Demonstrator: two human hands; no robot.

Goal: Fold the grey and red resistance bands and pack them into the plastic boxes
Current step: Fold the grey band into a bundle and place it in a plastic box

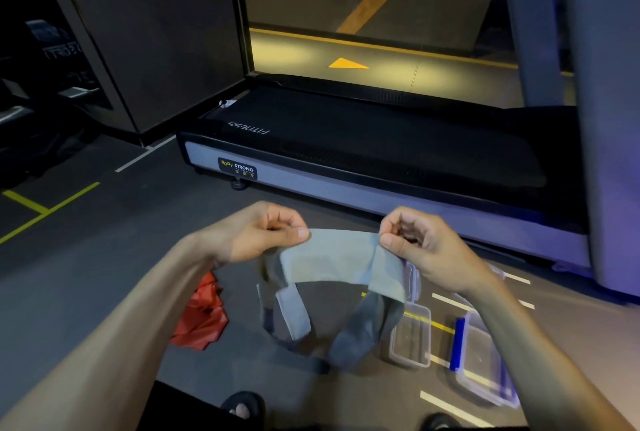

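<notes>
Far left on the floor [104, 257]: red resistance band [202, 318], crumpled. Left hand [256, 233] pinching one end of the grey resistance band [332, 257], held in the air, loops hanging below. Right hand [426, 250] pinching the other end. Further right, on the floor: clear plastic box [410, 337], then blue-clipped plastic box [481, 361]. Behind: treadmill [346, 140].

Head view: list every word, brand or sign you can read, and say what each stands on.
"FITNESS": printed on the treadmill deck, seen upside down.
"BODY STRONG": badge on the treadmill's side rail; the small characters beneath it are too small to read.
White lettering on the dark machine at far left: too blurred to read.
</notes>
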